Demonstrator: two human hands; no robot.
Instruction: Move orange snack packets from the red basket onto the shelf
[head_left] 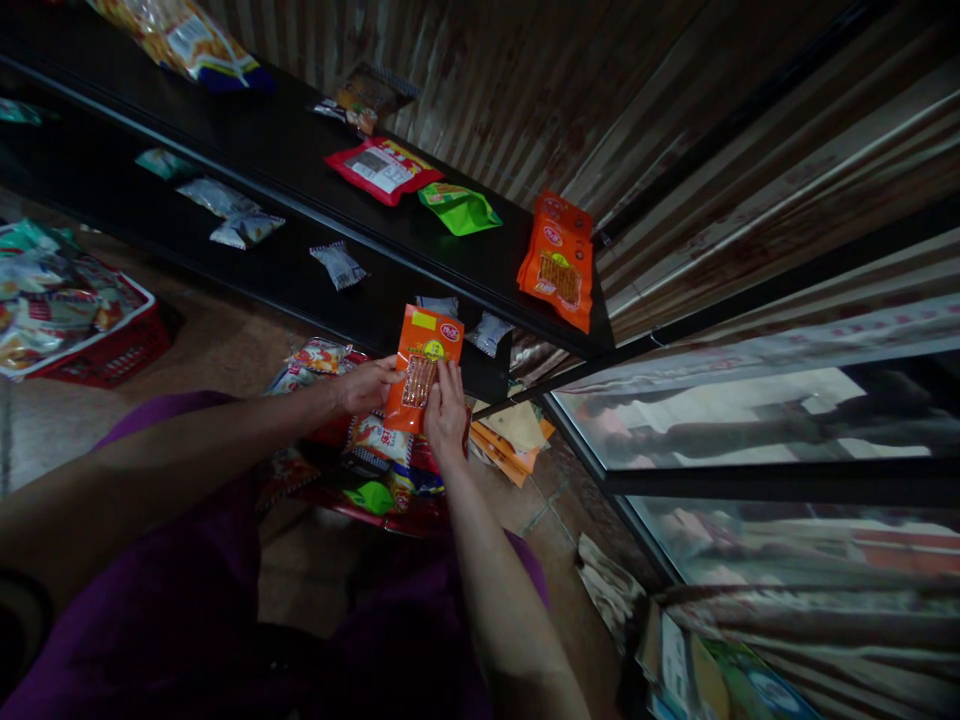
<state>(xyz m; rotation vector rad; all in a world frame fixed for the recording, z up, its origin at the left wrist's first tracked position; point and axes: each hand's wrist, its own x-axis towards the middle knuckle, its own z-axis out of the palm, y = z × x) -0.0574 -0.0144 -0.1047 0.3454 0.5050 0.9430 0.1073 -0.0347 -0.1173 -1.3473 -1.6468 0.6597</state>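
Observation:
Between both hands, above a basket of snacks, I hold an orange snack packet [415, 378] upright with its printed front facing me. My left hand [367, 386] grips its left edge, thumb and fingers closed. My right hand [447, 405] presses on its right side with the fingers lying along the front. Below sits the red basket [352, 505], filled with mixed packets, among them a green packet [371, 497]. Similar orange packets [556, 262] lie stacked at the right end of the black upper shelf [300, 165].
On the upper shelf lie a red packet [384, 170], a green packet [459, 208] and a large snack bag [187, 45]. Small silver packets [337, 265] rest on the lower shelf. Another red basket [112, 345] stands left. A glass-panelled frame [720, 482] and a cloth [606, 590] are right.

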